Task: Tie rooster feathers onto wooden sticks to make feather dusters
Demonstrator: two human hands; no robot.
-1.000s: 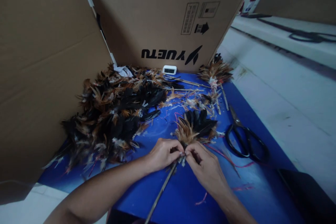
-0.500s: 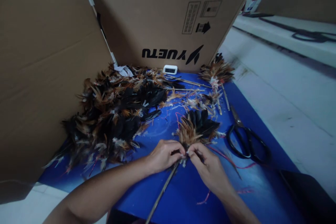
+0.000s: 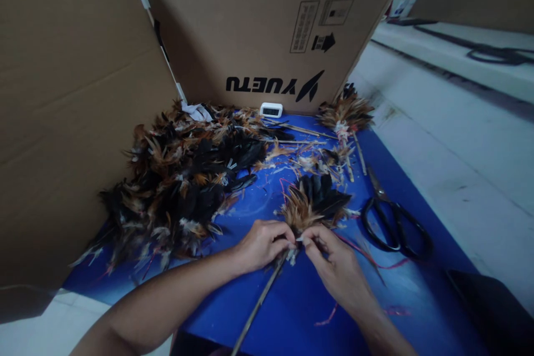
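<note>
"Cardboard (image 3: 200,28) walled the blue tabletop (image 3: 221,311). Could you read it?"

"YUETU (image 3: 261,84), printed upside down beside a leaf-like logo (image 3: 311,87)."

"And the hands?"

"Left hand (image 3: 267,245) pinched the feather bundle (image 3: 308,206) at its base, by the stick (image 3: 258,303); right hand (image 3: 334,258) pinched a whitish sliver (image 3: 299,239). That bundle lay left of the black-handled scissors (image 3: 394,222)."

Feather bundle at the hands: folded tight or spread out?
Spread: the feather bundle fans out just beyond the left hand and right hand, its brown and black tips pointing different ways.
</note>
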